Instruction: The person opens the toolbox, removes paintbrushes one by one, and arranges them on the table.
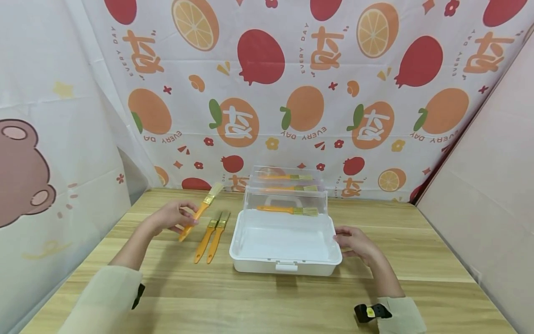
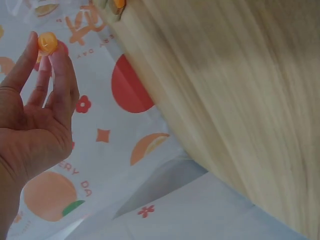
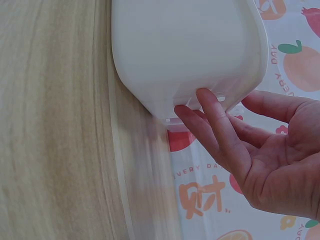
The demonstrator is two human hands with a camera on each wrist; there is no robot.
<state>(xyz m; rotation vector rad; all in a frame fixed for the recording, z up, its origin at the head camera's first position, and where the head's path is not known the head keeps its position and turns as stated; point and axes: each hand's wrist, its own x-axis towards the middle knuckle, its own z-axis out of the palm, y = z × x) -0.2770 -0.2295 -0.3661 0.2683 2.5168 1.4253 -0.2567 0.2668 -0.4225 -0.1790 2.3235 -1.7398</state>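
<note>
My left hand (image 1: 177, 217) pinches a flat paintbrush (image 1: 201, 211) by its orange handle, bristles up and away, above the table. In the left wrist view the handle's rounded end (image 2: 48, 43) shows between thumb and fingers. Just right of that hand, two similar paintbrushes (image 1: 215, 236) lie side by side. A white plastic box (image 1: 285, 266) stands open in the middle, its bottom compartment bare. My right hand (image 1: 358, 242) holds the box's right side, fingertips on the outer wall (image 3: 190, 50) and thumb at the rim.
Behind the box rise clear tiers and a transparent lid (image 1: 288, 169), with one paintbrush (image 1: 288, 210) at the lowest tier and two more above it. A white latch (image 1: 286, 267) sits on the box front. Fruit-printed cloth (image 1: 267, 116) hangs behind the wooden table (image 1: 250, 301).
</note>
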